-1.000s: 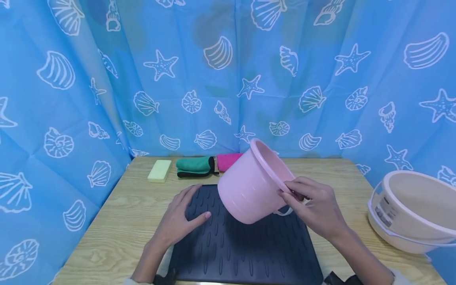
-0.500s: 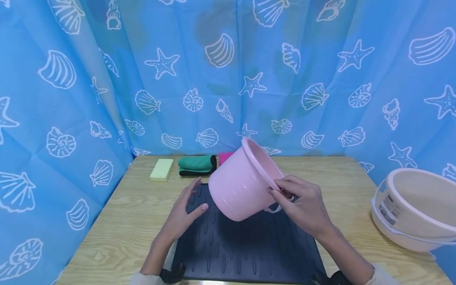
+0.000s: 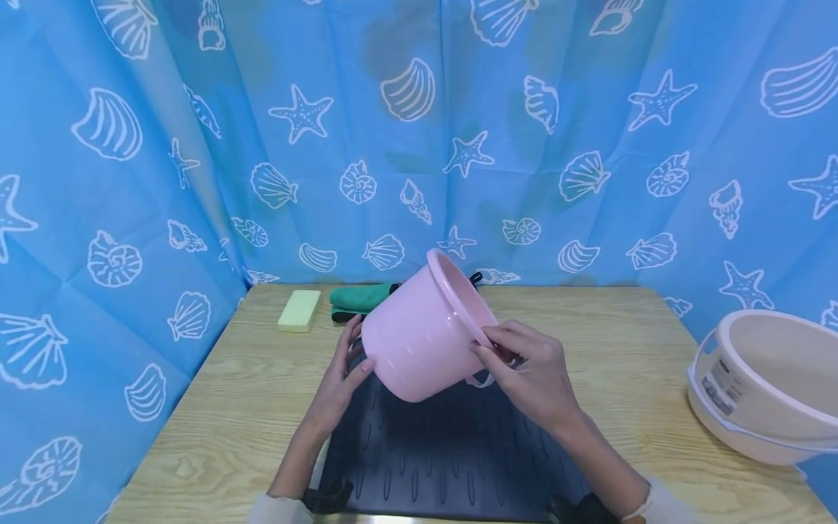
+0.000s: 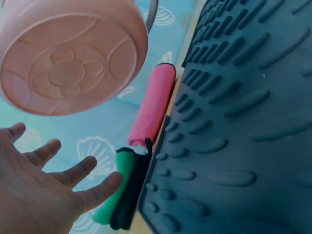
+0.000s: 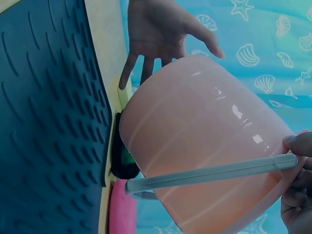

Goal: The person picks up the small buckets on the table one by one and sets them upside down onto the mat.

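Note:
A pink bucket (image 3: 415, 335) is held tilted above a black ridged mat (image 3: 425, 466), its mouth toward the upper right. My right hand (image 3: 527, 371) pinches the rim between thumb and fingers. In the right wrist view the pale handle (image 5: 214, 173) hangs across the bucket's side. My left hand (image 3: 340, 382) is spread beside the bucket's base, thumb and fingers apart. The left wrist view shows the flower-moulded bottom of the bucket (image 4: 68, 68) with the open left palm (image 4: 44, 190) facing it, a gap between them.
At the back of the wooden table (image 3: 216, 407) lie a pale yellow sponge (image 3: 299, 311) and a green rolled cloth (image 3: 356, 297). A pink rolled cloth (image 4: 155, 105) lies beyond the mat. A cream bucket (image 3: 766, 386) stands at the right. Blue shell-print curtains (image 3: 366, 218) surround the table.
The pink bucket has moved left in my right hand, toward my left hand, and now hides the pink cloth in the head view. My left hand stays spread, now close at the bucket's base.

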Motion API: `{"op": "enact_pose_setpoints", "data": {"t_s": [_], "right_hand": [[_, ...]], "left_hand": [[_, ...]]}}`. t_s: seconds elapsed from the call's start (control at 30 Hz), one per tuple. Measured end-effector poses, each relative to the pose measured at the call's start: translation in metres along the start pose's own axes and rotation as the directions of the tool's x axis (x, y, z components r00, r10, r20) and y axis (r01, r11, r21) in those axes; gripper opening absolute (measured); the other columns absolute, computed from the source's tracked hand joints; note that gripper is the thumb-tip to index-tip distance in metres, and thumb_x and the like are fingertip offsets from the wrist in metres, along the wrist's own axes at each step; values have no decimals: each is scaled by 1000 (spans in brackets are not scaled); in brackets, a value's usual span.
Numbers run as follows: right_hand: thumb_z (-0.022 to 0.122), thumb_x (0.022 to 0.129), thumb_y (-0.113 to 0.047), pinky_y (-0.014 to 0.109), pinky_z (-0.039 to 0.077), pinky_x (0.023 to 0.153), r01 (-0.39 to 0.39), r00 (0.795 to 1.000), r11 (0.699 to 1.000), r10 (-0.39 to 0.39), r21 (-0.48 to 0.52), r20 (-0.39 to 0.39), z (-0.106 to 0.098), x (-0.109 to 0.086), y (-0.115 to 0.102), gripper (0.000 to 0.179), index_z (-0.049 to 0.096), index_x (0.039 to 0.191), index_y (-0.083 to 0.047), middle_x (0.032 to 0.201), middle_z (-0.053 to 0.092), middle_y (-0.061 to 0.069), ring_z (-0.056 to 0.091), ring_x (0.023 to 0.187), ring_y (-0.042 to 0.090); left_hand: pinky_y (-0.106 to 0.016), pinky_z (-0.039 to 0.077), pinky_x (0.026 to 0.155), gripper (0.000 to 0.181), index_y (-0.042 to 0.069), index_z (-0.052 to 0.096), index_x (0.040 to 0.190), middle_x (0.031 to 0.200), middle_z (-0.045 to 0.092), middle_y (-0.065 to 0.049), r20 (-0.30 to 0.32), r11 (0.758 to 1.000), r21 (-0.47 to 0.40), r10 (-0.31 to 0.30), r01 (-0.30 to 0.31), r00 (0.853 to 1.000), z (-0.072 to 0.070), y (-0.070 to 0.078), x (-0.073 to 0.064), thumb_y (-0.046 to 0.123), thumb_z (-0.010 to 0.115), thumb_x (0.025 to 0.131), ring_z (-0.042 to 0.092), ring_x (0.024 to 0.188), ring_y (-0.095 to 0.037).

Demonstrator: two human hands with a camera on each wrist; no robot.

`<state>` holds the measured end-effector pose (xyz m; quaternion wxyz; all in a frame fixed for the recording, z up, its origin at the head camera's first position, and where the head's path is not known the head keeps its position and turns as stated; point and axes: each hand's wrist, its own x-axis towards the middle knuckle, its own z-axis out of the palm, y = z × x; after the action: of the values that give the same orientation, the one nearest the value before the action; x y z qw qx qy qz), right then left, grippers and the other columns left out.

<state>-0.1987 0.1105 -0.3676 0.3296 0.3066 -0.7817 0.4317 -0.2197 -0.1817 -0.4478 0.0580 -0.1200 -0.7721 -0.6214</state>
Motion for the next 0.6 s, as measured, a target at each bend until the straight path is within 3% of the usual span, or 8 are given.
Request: {"op": "enact_pose_setpoints", "data": {"t_s": [0.17, 0.37, 0.6], "right_hand": [[84, 77, 1, 21, 54, 58, -24, 1000, 1000, 24, -5, 0, 10, -1, -1, 29, 78, 105, -5, 94, 72, -2, 59, 67, 8], [84, 78, -1, 25, 56, 60, -38, 999, 999, 38, -10, 2, 23, -1, -5, 29, 78, 106, -6, 95, 72, 0, 61, 70, 7], [84, 79, -3, 25, 56, 62, -54, 999, 999, 54, 5, -5, 34, -2, -7, 28, 77, 107, -6, 96, 72, 2, 63, 73, 6]], "left_hand": [[-68, 24, 110, 71, 39, 14, 159, 165, 13, -3, -13, 996, -79, -40, 39, 999, -1, -2, 1, 45, 50, 98, 22, 147, -42], [-63, 36, 104, 64, 47, 14, 156, 163, 17, 2, -9, 984, -174, -32, 30, 999, 0, -5, 2, 46, 43, 99, 31, 142, -34], [-57, 39, 102, 69, 44, 7, 158, 160, 20, -2, 5, 956, -294, -20, 21, 1000, -2, -11, 3, 45, 42, 98, 38, 137, -36]]}}
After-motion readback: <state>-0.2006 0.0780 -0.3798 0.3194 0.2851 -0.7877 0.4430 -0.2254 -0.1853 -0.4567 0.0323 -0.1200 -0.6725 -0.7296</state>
